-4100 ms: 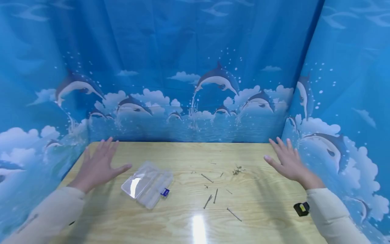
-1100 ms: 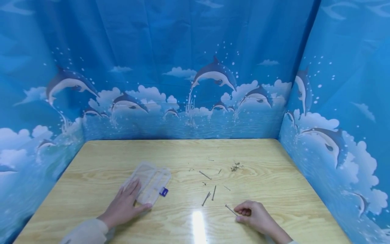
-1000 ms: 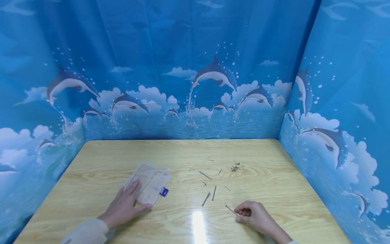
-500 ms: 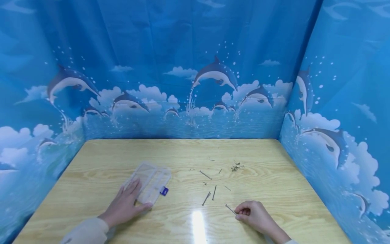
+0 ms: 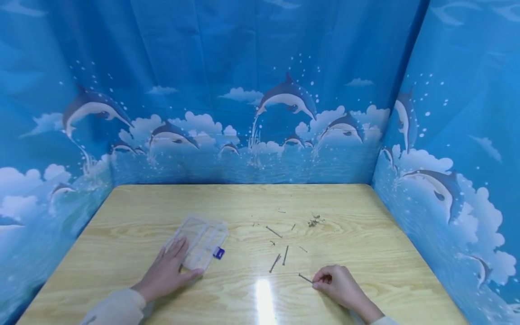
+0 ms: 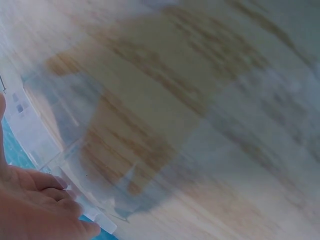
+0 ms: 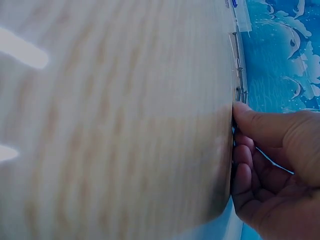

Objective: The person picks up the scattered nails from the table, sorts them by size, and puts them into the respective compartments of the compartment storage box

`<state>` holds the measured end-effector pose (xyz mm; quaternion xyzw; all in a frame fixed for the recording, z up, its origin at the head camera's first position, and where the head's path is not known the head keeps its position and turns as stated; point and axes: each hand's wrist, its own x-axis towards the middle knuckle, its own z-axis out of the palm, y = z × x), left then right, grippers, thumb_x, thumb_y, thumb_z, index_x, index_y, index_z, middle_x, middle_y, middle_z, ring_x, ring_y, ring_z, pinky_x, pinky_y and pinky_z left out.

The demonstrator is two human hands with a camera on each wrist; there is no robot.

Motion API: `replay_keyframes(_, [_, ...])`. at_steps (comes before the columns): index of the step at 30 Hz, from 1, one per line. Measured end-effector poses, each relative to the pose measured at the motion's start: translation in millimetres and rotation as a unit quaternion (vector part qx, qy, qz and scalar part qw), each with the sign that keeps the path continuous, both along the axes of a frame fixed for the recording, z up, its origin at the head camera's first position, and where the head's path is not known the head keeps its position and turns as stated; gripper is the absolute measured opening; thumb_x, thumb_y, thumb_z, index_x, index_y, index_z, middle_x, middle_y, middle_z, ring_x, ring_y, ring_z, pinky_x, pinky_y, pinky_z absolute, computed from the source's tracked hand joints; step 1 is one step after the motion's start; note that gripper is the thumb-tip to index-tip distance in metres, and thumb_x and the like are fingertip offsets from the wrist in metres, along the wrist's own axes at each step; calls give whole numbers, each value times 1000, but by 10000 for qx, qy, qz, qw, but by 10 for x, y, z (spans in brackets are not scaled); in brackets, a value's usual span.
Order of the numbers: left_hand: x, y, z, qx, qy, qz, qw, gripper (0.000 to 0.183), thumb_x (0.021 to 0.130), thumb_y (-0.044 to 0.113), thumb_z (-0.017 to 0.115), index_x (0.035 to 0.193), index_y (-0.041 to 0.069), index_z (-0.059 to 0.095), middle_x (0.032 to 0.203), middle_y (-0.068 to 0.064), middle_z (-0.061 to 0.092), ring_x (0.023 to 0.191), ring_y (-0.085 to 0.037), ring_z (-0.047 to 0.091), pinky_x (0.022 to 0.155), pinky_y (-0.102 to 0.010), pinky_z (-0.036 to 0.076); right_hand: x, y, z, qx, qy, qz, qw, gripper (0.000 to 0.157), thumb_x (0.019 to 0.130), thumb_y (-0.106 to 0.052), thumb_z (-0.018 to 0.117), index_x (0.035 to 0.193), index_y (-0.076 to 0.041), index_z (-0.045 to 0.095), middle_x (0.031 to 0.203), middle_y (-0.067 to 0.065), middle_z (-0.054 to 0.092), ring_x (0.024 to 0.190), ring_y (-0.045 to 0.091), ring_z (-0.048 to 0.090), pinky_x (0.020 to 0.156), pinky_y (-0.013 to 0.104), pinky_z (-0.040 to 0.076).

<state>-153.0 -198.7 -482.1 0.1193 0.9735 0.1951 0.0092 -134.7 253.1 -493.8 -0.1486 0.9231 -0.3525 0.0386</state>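
Note:
A clear plastic compartment box (image 5: 205, 246) lies on the left of the table, with a small blue tag (image 5: 219, 253) at its right side. My left hand (image 5: 166, 273) rests on the box's near left part, fingers extended and thumb along the near edge. In the left wrist view the box (image 6: 32, 127) shows beyond that hand (image 6: 37, 205). On the right, thumb and fingers of my right hand (image 5: 341, 286) pinch the near end of a long nail (image 5: 305, 278); its headed end points away to the left. The right wrist view shows these curled fingers (image 7: 244, 175) low at the table.
Two long nails, one (image 5: 285, 255) beside the other (image 5: 275, 263), lie left of the right hand. Farther back are another nail (image 5: 274, 232), several smaller pieces and a little heap of small brownish hardware (image 5: 314, 221). A dolphin-print curtain (image 5: 260, 149) encloses the wooden table (image 5: 142, 203).
Both hands have come down from above the table, the left onto the box, the right to the nail. Over the last half second the right hand shifts slightly away and the nail turns a little.

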Motion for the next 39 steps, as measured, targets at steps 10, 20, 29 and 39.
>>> replay_keyframes(10, [-7,-6,-21,6,-4,6,10000,105,82,72,52,142,-11,32,152,-28,25,140,-44,24,113,-62,12,23,-64,30,356,262,-91,9990,10,79,-9,76,76,-13,68,68,-10,57,60,-3,47,53,17,45])
replay_keyframes(20, [1,-2,-19,-5,100,3,9999,103,83,70,54,141,-12,34,151,-28,27,139,-44,26,113,-62,13,19,-83,57,446,131,-13,9989,10,81,-7,72,78,-13,65,69,-9,55,60,-2,45,52,17,44])
replay_keyframes(29, [4,-5,-8,2,155,-17,9999,102,83,69,55,141,-12,34,151,-27,28,139,-44,26,113,-62,14,-94,-200,122,336,184,111,9992,10,84,-13,71,78,-15,64,70,-10,56,62,-1,47,54,18,45])
replay_keyframes(39, [6,0,7,84,145,6,9999,101,82,67,57,140,-12,35,151,-28,28,139,-43,27,113,-62,14,-449,-652,313,-5,334,325,9989,8,85,-7,69,79,-11,64,73,-7,58,64,4,50,57,19,49])
